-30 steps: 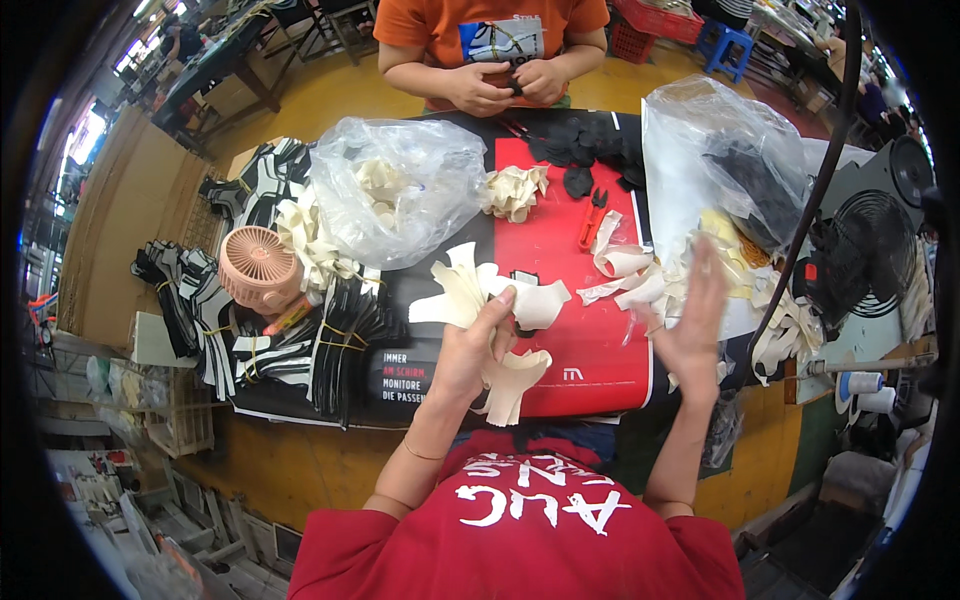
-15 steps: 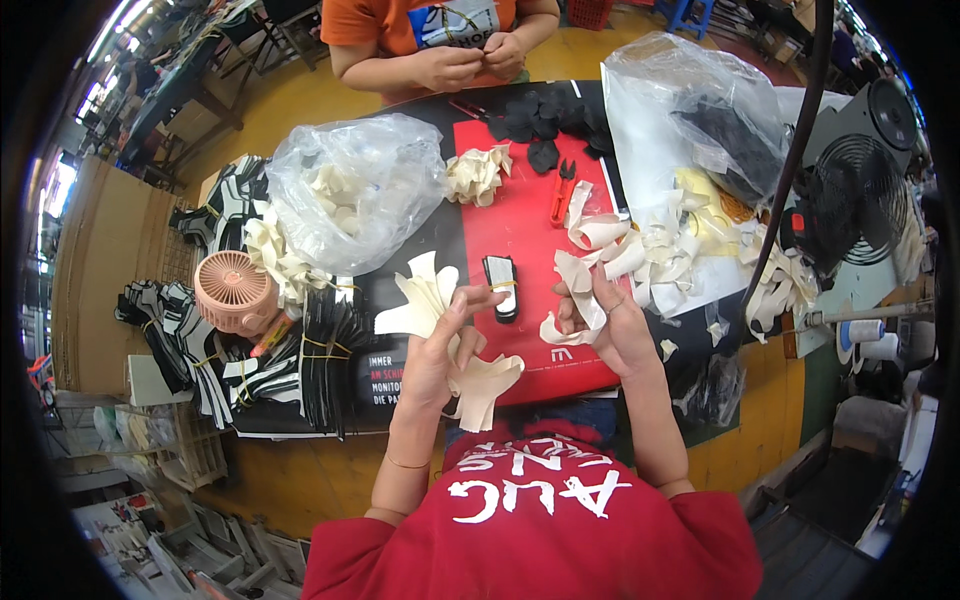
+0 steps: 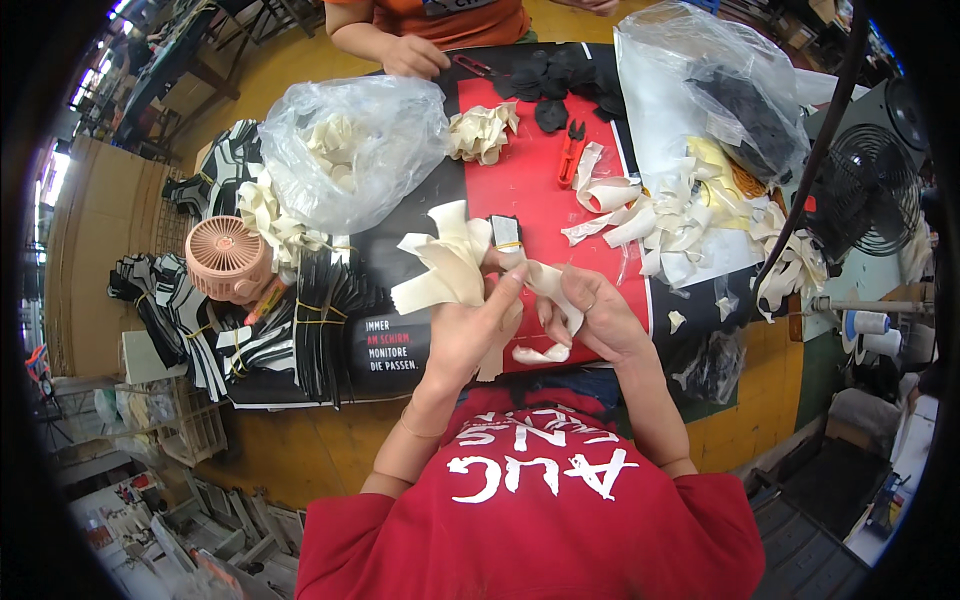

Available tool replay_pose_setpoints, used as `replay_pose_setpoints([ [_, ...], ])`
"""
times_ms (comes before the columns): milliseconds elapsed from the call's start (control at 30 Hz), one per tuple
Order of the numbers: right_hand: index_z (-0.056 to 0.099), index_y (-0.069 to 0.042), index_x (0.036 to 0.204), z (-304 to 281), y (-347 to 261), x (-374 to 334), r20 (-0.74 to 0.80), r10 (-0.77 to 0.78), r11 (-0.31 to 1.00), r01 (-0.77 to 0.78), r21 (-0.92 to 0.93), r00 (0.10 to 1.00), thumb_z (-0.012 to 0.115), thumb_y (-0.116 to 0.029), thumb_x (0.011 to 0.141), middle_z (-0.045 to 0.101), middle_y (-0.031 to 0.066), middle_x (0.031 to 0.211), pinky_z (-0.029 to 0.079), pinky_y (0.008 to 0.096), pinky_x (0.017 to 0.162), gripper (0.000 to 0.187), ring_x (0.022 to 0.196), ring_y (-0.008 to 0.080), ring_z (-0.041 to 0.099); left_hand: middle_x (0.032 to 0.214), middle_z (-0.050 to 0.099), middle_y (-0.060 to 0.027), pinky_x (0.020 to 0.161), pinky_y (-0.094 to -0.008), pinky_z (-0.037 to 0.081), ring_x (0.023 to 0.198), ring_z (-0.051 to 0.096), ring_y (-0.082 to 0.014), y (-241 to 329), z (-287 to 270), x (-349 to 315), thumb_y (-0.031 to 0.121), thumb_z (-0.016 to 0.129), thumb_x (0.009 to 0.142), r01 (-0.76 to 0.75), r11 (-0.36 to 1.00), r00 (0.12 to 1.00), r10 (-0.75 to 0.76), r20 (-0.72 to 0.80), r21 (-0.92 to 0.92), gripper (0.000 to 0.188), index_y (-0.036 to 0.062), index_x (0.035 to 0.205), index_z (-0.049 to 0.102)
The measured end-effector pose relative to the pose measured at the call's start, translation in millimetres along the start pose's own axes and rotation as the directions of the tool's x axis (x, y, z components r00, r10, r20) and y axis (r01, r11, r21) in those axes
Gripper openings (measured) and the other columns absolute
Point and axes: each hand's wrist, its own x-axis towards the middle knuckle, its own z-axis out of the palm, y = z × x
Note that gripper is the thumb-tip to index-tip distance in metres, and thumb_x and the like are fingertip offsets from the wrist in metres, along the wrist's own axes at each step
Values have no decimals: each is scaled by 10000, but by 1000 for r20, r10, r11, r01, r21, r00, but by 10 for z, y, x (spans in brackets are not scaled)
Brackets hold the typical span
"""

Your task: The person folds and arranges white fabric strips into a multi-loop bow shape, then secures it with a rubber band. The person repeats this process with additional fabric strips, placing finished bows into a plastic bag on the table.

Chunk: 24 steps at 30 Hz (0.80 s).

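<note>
My left hand [image 3: 468,332] is closed round a fanned bunch of cream fabric pieces [image 3: 445,265], some sticking up past the fingers and one end hanging below. Close beside it on the right, my right hand [image 3: 612,325] pinches a curled cream strip [image 3: 556,290]. This strip stretches across to the fingertips of my left hand, where both hands meet. Its lower end curls under near the red mat. Just beyond my fingers lies a small banded bundle of black and white pieces [image 3: 507,232], partly covered by the hands.
Red snips [image 3: 571,155] lie on the red mat [image 3: 530,190], near black pieces [image 3: 560,78]. A clear bag [image 3: 390,150] and a pink fan [image 3: 228,258] stand left, by banded black bundles [image 3: 322,335]. Cream scraps [image 3: 680,235] spread right. A co-worker's hand [image 3: 415,57] rests at the far edge.
My right hand has moved left with its cream strip, up to my left hand. The left-hand bunch is fanned wider. The co-worker's hands, together before, are now apart.
</note>
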Motion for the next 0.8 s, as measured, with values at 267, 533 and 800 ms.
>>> replay_pose_setpoints([
  [267, 459, 23, 1266, 11, 57, -42, -25, 130, 987, -127, 102, 991, 538, -216, 958, 618, 111, 838, 477, 238, 524, 398, 564, 135, 592, 767, 500, 40, 452, -190, 302, 544, 375, -17, -152, -293, 226, 125, 652, 883, 51, 942, 990, -92, -111, -331, 183, 42, 1023, 567],
  [533, 641, 42, 1030, 124, 38, -64, -137, 152, 939, -186, -288, 979, 597, -135, 923, 668, 99, 786, 517, 232, 585, 212, 645, 129, 646, 545, 386, 61, 556, -224, 308, 484, 324, -35, -224, -504, 166, 190, 553, 935, 23, 836, 998, -53, -40, -548, 302, -50, 1118, 562],
  [800, 607, 54, 1121, 201, -66, -118, -100, 153, 909, -180, -377, 983, 646, -129, 893, 674, 88, 855, 524, 250, 680, 295, 755, 127, 652, 657, 498, 17, 559, -217, 343, 474, 326, -17, -364, -690, 115, 209, 557, 948, -91, 757, 993, 115, -5, -646, 357, -28, 1204, 478],
])
